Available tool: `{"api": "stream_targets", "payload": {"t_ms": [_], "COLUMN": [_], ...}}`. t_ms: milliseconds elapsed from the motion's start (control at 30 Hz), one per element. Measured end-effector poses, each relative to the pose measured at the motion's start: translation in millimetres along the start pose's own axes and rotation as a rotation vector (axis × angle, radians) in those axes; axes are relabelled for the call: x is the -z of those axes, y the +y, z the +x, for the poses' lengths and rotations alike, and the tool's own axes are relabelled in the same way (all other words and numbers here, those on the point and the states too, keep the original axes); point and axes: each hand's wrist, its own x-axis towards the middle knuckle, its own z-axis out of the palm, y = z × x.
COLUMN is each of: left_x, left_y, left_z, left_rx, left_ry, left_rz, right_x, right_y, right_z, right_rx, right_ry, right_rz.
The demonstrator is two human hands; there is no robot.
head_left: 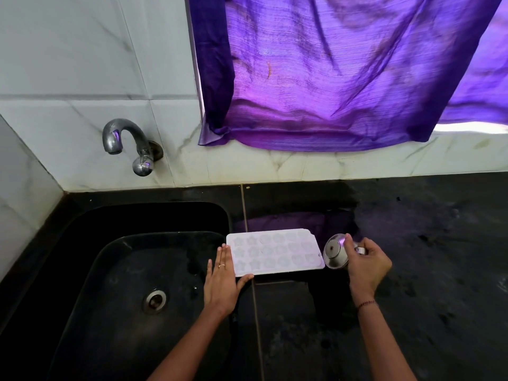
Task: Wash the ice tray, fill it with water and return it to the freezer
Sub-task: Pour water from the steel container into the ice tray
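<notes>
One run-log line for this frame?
left hand flat against ice tray end | right hand grips tilted steel cup | tray on counter

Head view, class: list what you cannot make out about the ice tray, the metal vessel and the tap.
- Ice tray: water level in the cavities, too pale and washed out in the head view.
- Metal vessel: its inside faces away; the right hand covers one side.
- Tray's left edge: under the left hand.
- Tap: no stream shows; the knob setting is unreadable.
- Freezer: outside the frame.
</notes>
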Motion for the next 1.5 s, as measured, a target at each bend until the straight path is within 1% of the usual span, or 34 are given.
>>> {"api": "stream_targets", "payload": {"t_ms": [200, 533, 600, 700, 833, 933, 1000, 1100, 1167, 1200, 1267, 1333, 1433, 1500], "left_x": [0.7, 2.4, 3.4, 5.0, 7.6, 10.6, 15.1, 27.8, 35.5, 39.2, 49.4, 57.6, 60.8, 63.8], "left_y": [0.3, 1.1, 1.7, 2.2, 1.5, 1.0, 2.8, 17.7, 37.3, 49.3, 72.2, 89.5, 106.7, 110.7], "left_z": [0.0, -0.9, -1.1, -2.1, -1.8, -4.2, -6.0, -3.6, -0.3, 0.5, 2.9, 6.5, 9.5, 12.3], "left_rx": [0.000, 0.002, 0.000, -0.006, -0.015, -0.024, -0.061, -0.136, -0.146, -0.129, -0.012, 0.136, 0.230, 0.266], "left_ry": [-0.005, -0.005, -0.007, -0.016, -0.025, 0.008, 0.053, 0.119, 0.152, 0.136, 0.033, -0.055, -0.033, 0.015], "left_rz": [0.008, 0.003, 0.005, 0.021, 0.026, -0.038, -0.105, -0.246, -0.392, -0.507, -0.808, -1.033, -1.257, -1.427], "right_x": [0.7, 0.4, 0.0, 0.4, 2.1, 3.5, 1.7, -4.7, -13.3, -18.0, -31.3, -45.4, -64.6, -76.5], "right_y": [-0.6, -6.1, -2.9, -2.9, -12.5, -14.8, -15.6, -22.6, -28.6, -32.5, -40.7, -51.0, -61.5, -65.8], "right_z": [1.7, 3.0, 3.6, 2.3, 2.7, 4.7, 4.0, -2.5, -9.5, -13.0, -19.3, -26.1, -37.6, -43.2], "right_rx": [0.094, 0.120, 0.093, 0.025, -0.135, -0.246, -0.312, -0.358, -0.369, -0.379, -0.419, -0.456, -0.505, -0.540], "right_ry": [-0.028, -0.037, -0.030, -0.012, 0.045, 0.065, 0.062, 0.045, 0.025, 0.009, -0.030, -0.067, -0.120, -0.161], "right_rz": [-0.073, -0.122, -0.115, -0.024, 0.112, 0.172, 0.235, 0.304, 0.363, 0.395, 0.467, 0.524, 0.588, 0.585]}}
